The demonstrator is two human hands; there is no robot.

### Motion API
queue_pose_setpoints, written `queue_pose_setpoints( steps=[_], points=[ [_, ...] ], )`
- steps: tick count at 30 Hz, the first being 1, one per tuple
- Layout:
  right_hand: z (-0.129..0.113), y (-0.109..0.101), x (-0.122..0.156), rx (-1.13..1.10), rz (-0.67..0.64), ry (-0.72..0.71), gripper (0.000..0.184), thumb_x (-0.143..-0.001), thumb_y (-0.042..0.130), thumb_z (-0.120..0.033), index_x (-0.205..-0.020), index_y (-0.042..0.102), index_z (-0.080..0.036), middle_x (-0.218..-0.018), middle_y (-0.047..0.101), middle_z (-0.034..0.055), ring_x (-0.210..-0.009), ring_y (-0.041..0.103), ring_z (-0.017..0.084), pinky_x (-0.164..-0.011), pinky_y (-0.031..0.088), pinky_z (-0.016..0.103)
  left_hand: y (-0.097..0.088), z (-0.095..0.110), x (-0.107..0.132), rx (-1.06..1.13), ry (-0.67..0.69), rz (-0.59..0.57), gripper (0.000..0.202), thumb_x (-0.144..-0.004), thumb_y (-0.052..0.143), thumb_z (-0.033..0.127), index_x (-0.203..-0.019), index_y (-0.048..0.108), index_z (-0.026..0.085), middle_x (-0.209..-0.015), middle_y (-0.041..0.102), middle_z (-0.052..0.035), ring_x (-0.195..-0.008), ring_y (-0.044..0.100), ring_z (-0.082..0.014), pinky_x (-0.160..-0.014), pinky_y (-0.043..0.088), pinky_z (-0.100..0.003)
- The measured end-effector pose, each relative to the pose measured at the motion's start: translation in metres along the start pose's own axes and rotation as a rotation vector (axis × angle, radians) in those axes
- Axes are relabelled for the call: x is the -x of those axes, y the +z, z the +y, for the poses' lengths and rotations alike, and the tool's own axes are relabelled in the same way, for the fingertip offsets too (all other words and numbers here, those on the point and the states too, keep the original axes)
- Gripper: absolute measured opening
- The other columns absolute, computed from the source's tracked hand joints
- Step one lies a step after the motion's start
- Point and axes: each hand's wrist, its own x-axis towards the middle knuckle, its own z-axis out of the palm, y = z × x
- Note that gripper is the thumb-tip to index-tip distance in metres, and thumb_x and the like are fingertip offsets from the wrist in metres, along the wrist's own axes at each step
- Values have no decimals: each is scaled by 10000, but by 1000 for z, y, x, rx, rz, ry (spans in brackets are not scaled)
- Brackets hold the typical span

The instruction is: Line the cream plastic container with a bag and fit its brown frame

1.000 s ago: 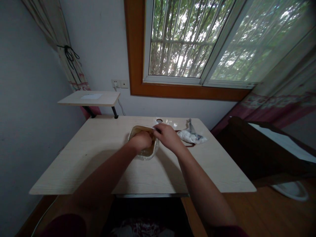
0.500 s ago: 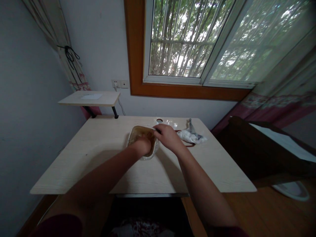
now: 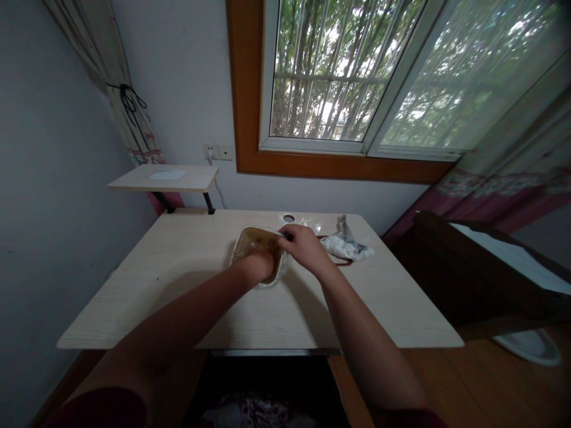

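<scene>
Container (image 3: 252, 235) | left grip (image 3: 259, 265) — down inside | right grip (image 3: 302, 242) — holding far-right corner

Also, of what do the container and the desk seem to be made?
Container: body's material is unclear; crinkled, translucent edges suggest a slightly glossy plastic liner. Desk: probably wood or laminate, with a pale matt finish; faint grain lines show.

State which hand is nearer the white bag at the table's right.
Right. The right hand holds the rim of the tub, just left of the white bag; the left hand is inside the tub, farther left.
</scene>
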Motion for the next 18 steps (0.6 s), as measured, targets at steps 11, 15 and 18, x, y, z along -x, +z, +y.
queue_pose_setpoints(
  steps=[11, 15, 18],
  points=[
    [3, 8, -1, -41, 34, 17, 90, -840, 601, -195, -807, 679, -164, -728, 659, 16, -690, 573, 156, -648, 354, 245, -2, 6, 1, -43, -86, -29, 713, -632, 750, 37, -1333, 625, 70, -1381, 583, -283, -1380, 403, -544, -1054, 448, -615],
    [2, 5, -1, -36, 25, 32, 81, -843, 609, -188, -800, 673, -163, -722, 655, 16, -692, 576, 158, -653, 353, 245, 6, 4, -8, -30, -98, -13, 758, -579, 780, 28, -1319, 655, 130, -1347, 615, -248, -1388, 391, -546, -1016, 494, -601],
    [1, 3, -1, -35, 25, 35, 79, -842, 612, -184, -792, 669, -161, -714, 649, 15, -690, 580, 160, -654, 352, 246, 13, 1, -14, 9, -89, 20, 795, -560, 789, 42, -1331, 649, 177, -1357, 610, -221, -1382, 401, -532, -1001, 505, -608]
  ],
)
